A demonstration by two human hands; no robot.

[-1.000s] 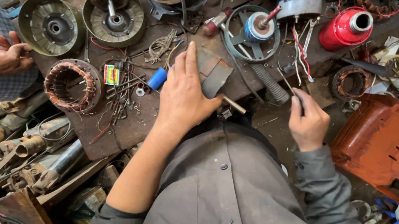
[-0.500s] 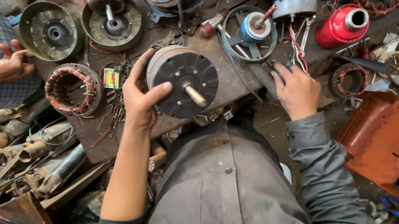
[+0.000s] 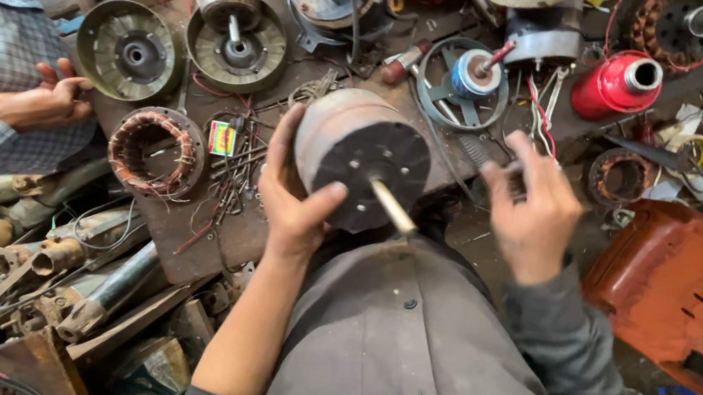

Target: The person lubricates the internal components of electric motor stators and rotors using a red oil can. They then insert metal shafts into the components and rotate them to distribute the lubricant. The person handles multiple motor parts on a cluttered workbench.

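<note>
The motor housing (image 3: 357, 157), a round drum with a dark end plate, was held off the workbench (image 3: 180, 228) in front of your chest, tilted toward you. Its shaft (image 3: 392, 205) projected from the centre of the end plate, so the long axis ran from the bench down toward your body. Your left hand (image 3: 296, 198) gripped the housing from its left side, fingers wrapped behind the drum and the thumb pressed on the end plate. Your right hand (image 3: 531, 206) was open, fingers spread, clear of the housing and to its right, above the bench edge; it held nothing that could be made out. The left hand was therefore the only 1 in contact, and the shaft tip lay between the 2 hands. On the bench to the left lay a wound stator (image 3: 156, 150) and 2 round end covers (image 3: 127, 51). A red cylinder (image 3: 617, 84) stood far right. Another person's hand (image 3: 46, 98) rested at the left edge.
</note>
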